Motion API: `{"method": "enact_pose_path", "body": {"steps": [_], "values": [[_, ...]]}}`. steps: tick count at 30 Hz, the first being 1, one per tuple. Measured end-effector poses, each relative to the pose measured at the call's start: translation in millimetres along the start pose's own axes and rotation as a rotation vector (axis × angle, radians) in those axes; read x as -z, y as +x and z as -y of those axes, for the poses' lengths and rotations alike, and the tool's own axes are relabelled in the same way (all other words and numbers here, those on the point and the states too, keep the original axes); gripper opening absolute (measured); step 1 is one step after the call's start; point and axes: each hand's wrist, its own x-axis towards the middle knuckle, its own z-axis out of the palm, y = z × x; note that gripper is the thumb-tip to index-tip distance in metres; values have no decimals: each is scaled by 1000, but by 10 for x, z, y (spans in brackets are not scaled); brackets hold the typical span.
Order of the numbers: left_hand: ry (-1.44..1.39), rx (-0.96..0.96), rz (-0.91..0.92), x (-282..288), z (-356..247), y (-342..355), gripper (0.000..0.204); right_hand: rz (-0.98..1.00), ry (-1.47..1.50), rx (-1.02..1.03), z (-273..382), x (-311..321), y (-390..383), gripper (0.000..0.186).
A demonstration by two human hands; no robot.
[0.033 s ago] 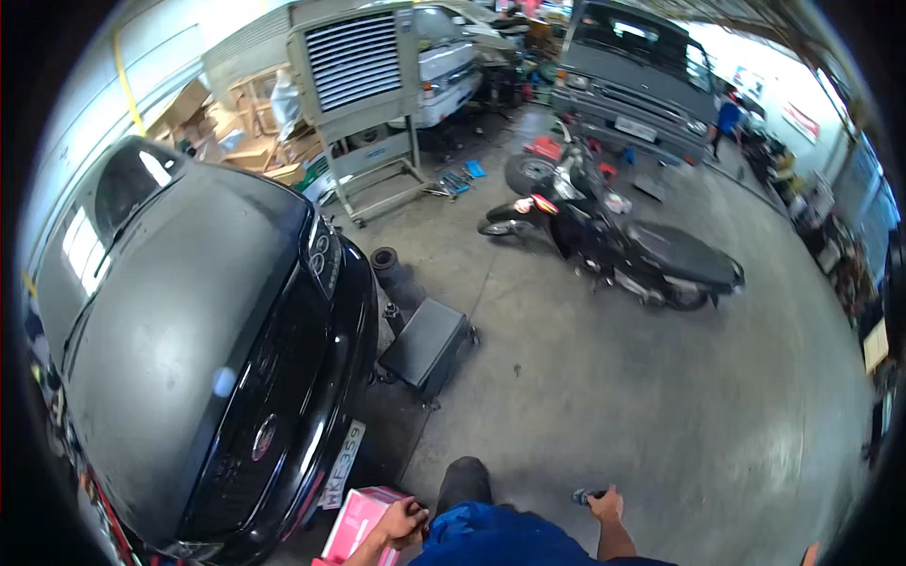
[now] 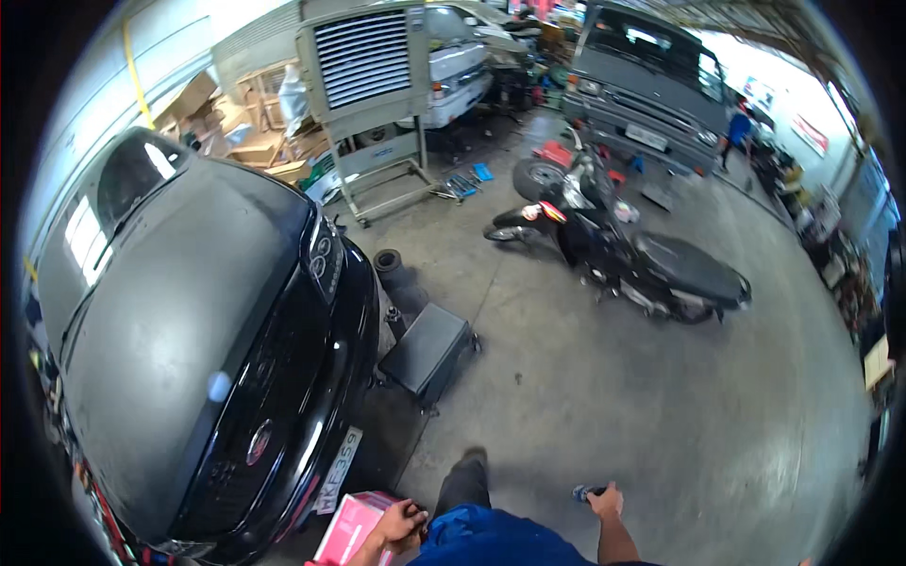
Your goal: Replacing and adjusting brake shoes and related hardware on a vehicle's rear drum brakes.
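Observation:
My left hand (image 2: 404,522) has its fingers curled against the top edge of a pink cardboard box (image 2: 351,530), beside my left hip. Where the fingertips end is partly hidden. Out to the right, my right hand (image 2: 607,500) is closed around a small dark object with a bluish end (image 2: 583,492); its kind is too small to make out. Left of the box stands a black car (image 2: 189,302), its bumper close by. One of my legs (image 2: 463,486) is stepping forward between the hands.
Ahead, a black wheeled box (image 2: 427,347) stands near the car's bumper, with a dark cylinder (image 2: 387,259) behind it. A black motorcycle (image 2: 632,255) lies tilted beyond. Farther back are a louvred metal unit (image 2: 368,66), scattered tools (image 2: 462,184), a grey van (image 2: 642,85) and a person in blue (image 2: 738,127).
The view has shifted slightly, and my leg sits a little differently. Both hands keep the same hold.

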Motion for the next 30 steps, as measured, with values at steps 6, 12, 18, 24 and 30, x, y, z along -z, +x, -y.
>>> {"method": "enact_pose_path", "body": {"steps": [6, 12, 18, 24, 30], "values": [[-88, 24, 181, 263, -2013, 1388, 37, -136, 15, 251, 1836, 675, 2143, 68], [329, -20, 307, 1264, -4180, 3409, 47, -304, 185, 453, 4140, 1726, 3352, 56], [686, -344, -54, 1560, -5296, 5788, 55, -240, 299, 829, 6422, 2576, 4104, 50], [707, -430, -296, 1970, -6632, 7190, 93, -64, 399, 1457, 8389, 2961, 4969, 59], [649, -587, -466, 3122, -7309, 8367, 67, 249, 669, 1716, 10288, 3362, 5875, 78]]}}
